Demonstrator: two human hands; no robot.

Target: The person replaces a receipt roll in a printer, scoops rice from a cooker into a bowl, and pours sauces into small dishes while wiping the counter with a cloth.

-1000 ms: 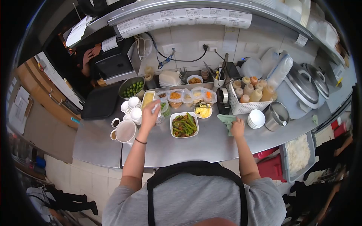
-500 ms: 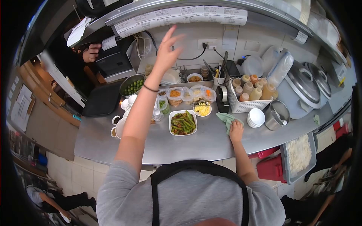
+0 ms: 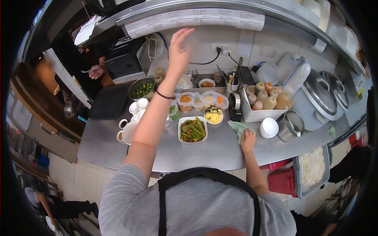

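Note:
My left hand (image 3: 180, 51) is raised in front of the wall, just below the strip of printed order slips (image 3: 197, 17). It holds nothing; its fingers are apart and partly blurred. On the steel counter, my right hand (image 3: 248, 141) rests on a crumpled green cloth (image 3: 237, 129), its fingers over the cloth's edge. Between my arms stands a square white bowl of green vegetables and meat (image 3: 192, 130). Behind it are a bowl of shredded yellow food (image 3: 214, 117) and several clear tubs of ingredients (image 3: 186, 99).
A white basket of sauce bottles (image 3: 264, 115), stacked white bowls (image 3: 269, 128) and a steel pot (image 3: 290, 125) stand to the right. At left are a bowl of green limes (image 3: 142, 89) and white cups (image 3: 142, 104). Another person's hand (image 3: 96, 72) shows beside the printer (image 3: 123, 59).
My left hand stays raised, its fingers a little more curved. The whole view has shifted slightly. The other person's hand has come down from the printer's slip and holds a thin, light object.

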